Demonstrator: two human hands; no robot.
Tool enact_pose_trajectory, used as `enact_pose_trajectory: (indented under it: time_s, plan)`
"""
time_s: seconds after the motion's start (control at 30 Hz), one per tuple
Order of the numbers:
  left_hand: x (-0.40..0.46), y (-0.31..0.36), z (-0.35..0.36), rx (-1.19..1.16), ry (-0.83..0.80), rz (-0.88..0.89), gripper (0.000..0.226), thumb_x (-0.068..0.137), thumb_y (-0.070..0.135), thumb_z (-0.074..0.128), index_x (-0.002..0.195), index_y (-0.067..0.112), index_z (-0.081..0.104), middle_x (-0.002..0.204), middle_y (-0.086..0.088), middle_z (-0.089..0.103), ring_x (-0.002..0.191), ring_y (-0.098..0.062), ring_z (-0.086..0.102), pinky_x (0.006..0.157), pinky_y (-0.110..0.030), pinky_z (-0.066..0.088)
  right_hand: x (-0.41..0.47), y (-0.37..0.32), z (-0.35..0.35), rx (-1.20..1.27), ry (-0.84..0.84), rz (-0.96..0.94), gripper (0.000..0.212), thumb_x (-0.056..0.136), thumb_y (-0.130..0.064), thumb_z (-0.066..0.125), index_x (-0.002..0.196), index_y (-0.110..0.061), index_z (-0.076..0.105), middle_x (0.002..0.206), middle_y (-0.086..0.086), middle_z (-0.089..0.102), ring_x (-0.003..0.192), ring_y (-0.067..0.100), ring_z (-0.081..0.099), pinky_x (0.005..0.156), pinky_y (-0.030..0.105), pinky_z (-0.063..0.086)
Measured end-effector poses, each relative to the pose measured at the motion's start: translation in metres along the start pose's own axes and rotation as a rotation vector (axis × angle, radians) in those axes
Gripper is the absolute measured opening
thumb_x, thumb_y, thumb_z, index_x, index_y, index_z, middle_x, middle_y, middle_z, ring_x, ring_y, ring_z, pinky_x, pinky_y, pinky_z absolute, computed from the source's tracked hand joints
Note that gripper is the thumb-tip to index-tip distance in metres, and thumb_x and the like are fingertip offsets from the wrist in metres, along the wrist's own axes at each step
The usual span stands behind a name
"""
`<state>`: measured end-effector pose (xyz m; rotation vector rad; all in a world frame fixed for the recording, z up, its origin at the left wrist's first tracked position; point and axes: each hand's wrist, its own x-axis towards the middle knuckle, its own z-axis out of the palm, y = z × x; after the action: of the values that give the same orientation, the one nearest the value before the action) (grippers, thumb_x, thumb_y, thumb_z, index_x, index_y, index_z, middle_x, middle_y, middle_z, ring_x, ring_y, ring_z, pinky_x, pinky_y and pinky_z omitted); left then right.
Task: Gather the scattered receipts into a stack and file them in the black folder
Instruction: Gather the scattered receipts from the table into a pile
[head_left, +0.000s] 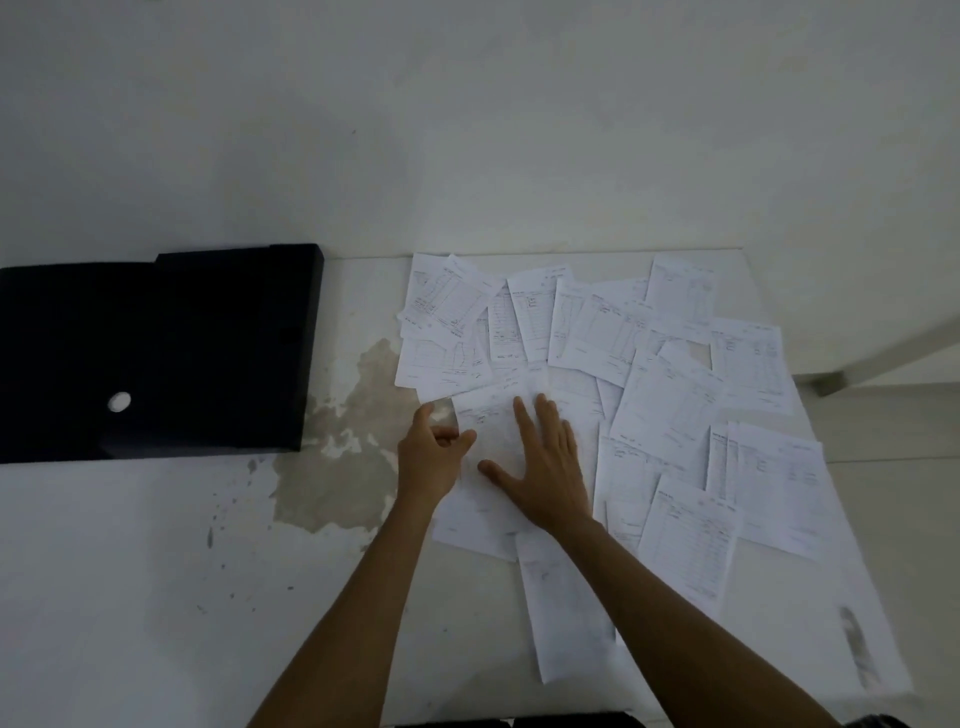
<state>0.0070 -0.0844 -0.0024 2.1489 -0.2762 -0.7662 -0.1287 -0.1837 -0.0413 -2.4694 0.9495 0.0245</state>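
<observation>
The head view shows the gathering step just under way, judging by how widely the receipts (613, 395) lie. The right hand (545, 467) rests flat, fingers spread, on a sheet near the middle of the desk (156, 571), pinning it down. The left hand (431, 457) sits just beside it at that sheet's left edge, fingers curled and thumb raised as if nipping the paper's border; whether it truly grips the edge cannot be told. The two hands are close but not touching.

The next move likely calls for sliding the outlying sheets inward under a flat palm, lifting corners gently so overlapped ones do not crease or slip away.

The receipts are thin white printed slips with table lines, fanned and overlapping across the right half of the desk, from its far edge toward the near edge, where one long strip points at the person. The black folder (156, 353) lies closed and flat at the far left edge, well apart from the papers.
</observation>
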Motion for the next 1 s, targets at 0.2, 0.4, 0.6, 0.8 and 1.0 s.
enact_pose_trajectory:
  time_s: [0.2,0.4,0.6,0.8,1.0]
  plan:
    - [-0.010,-0.011,0.005,0.533,0.165,0.182,0.077,0.078,0.060,0.066,0.138,0.016,0.046,0.135,-0.010,0.052,0.126,-0.033,0.047,0.103,-0.046,0.039,-0.021,0.009,-0.003,-0.103,0.178,0.182,0.097,0.090,-0.081,0.029,0.164,-0.023,0.005,0.171,0.015,-0.005,0.158,0.032,-0.006,0.127,0.049,-0.003]
    - [-0.027,-0.043,0.021,0.808,0.081,0.330,0.090,0.087,0.074,0.023,0.156,0.016,0.014,0.165,-0.013,0.007,0.151,-0.039,0.004,0.119,-0.058,0.005,-0.033,0.014,0.010,-0.073,0.102,0.265,0.103,0.086,-0.085,0.011,0.163,-0.020,-0.008,0.169,0.016,-0.018,0.157,0.032,-0.018,0.127,0.053,-0.005]
    - [-0.031,-0.031,0.027,0.686,0.011,0.400,0.074,0.088,0.068,0.032,0.148,0.025,0.037,0.162,-0.012,0.018,0.151,-0.032,0.011,0.119,-0.051,0.012,-0.026,0.017,0.006,-0.009,0.089,0.095,0.099,0.089,-0.082,0.009,0.163,-0.017,-0.006,0.171,0.009,-0.013,0.157,0.024,-0.017,0.127,0.043,-0.011]
    - [-0.035,-0.008,0.034,0.395,0.010,0.318,0.081,0.085,0.036,0.070,0.152,0.019,0.027,0.145,-0.013,0.040,0.132,-0.029,0.039,0.106,-0.036,0.037,-0.028,0.023,0.012,-0.050,0.133,0.023,0.080,0.104,-0.061,0.022,0.163,-0.010,0.004,0.172,0.010,0.002,0.159,0.023,-0.004,0.130,0.045,0.003]
    - [-0.034,0.009,0.038,0.040,-0.063,0.132,0.083,0.086,0.016,0.072,0.152,0.017,0.023,0.149,-0.009,0.040,0.134,-0.026,0.042,0.099,-0.026,0.038,-0.028,0.021,0.013,-0.013,0.136,0.053,0.085,0.102,-0.064,0.025,0.163,-0.010,0.002,0.171,0.010,0.003,0.159,0.023,-0.002,0.128,0.038,-0.003]
